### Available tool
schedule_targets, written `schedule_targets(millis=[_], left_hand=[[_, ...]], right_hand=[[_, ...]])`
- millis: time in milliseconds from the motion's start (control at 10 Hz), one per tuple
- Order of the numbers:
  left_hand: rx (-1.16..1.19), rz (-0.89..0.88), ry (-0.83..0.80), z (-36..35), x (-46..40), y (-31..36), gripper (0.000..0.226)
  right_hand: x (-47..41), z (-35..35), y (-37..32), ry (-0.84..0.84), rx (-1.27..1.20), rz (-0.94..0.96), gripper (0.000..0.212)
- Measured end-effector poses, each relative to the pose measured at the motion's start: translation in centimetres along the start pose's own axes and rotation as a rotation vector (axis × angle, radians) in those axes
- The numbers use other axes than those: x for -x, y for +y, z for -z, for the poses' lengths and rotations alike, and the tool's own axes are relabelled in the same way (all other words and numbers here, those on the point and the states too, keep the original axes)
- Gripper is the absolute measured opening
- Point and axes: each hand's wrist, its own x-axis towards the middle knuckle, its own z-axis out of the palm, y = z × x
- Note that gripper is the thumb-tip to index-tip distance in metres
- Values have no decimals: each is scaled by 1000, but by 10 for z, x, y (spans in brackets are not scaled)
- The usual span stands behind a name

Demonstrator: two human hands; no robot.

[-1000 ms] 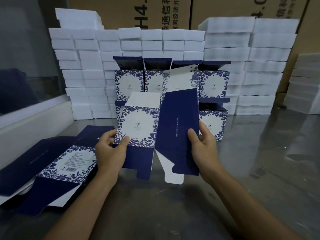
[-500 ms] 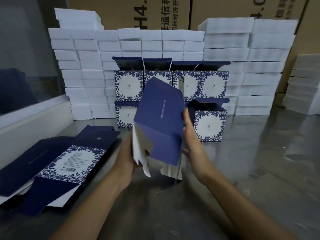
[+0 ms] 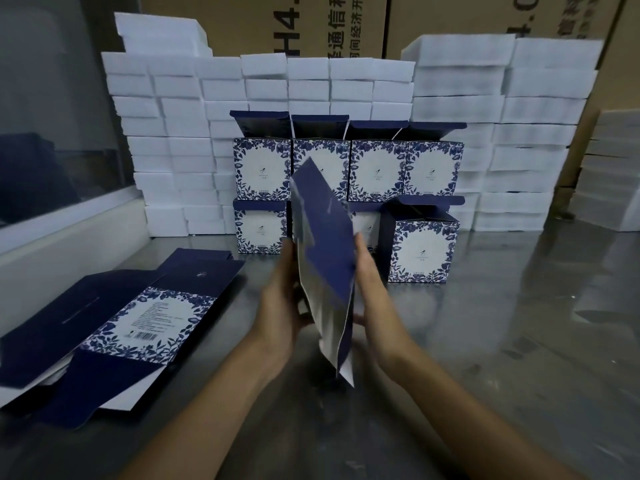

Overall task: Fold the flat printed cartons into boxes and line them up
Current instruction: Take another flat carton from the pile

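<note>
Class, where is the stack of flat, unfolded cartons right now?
In the head view, the flat cartons lie on the metal table at lower left, left of both hands, near the pale ledge.
</note>
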Motion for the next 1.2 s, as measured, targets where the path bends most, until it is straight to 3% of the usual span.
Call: schedule_targets(millis=[100,200,300,400,500,700,800,900,1000,1100,1200], left_hand=[[-40,-56,-2,10,-8,1,49],[-83,-124,41,18,-13,2,34],[-100,-125,88,27,-18,-1,37],[-151,-106,113,33,-21,-4,77],[-221,-155,107,33,-20,-7,89],[-285,-172,151,35,-22,-8,54],[-259,-152,187,36,-21,-7,67],[-287,-207,231,36,-20,-9,68],[-361,-230,197,38,-21,-12,63],[-433,-222,153,40,-24,-17,56],[-477,-182,200,45,-32,-24,40]], right_hand=[[-8,7,-2,52,-384,-97,45],[-16,25,3,168,-434,-113,60],[-20,34,6,217,-456,-178,62],[-18,35,4,240,-410,-188,61],[-18,35,3,241,-390,-176,60],[-17,35,0,352,-536,-145,49],[-18,37,-2,394,-683,-101,37],[-18,38,-3,374,-682,-76,40],[-17,36,1,296,-556,4,54],[-13,36,12,163,-155,203,68],[-13,33,25,97,66,239,70]])
